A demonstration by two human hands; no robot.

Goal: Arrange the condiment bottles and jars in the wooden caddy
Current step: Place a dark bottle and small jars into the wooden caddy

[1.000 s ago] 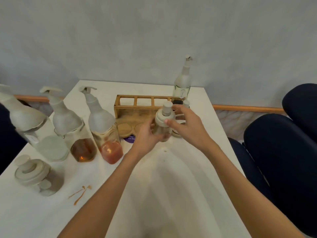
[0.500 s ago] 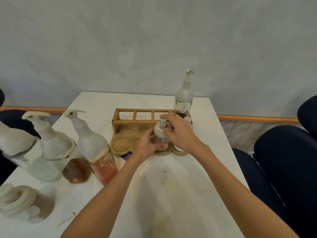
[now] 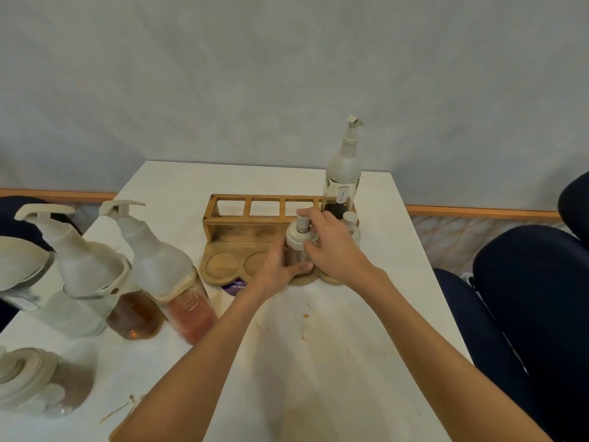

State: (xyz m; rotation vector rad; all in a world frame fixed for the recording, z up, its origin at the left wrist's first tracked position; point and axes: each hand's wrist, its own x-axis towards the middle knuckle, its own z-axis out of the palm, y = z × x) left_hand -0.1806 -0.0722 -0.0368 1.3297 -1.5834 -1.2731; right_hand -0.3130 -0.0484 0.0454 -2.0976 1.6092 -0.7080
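While small jar [image 3: 298, 242] sits upright on front ledge of wooden caddy [image 3: 242, 231], near far edge of table [image 3: 318, 362], left hand [image 3: 275, 271] wraps lower glass body, fingers curled round it, thumb across front. Right hand [image 3: 333, 250] grips lid from above, fingers bent round rim, index touching knob. Tall pump bottle [image 3: 345, 173] stands in caddy's far right slot. Other pump bottles [image 3: 165, 269] along table's left edge.
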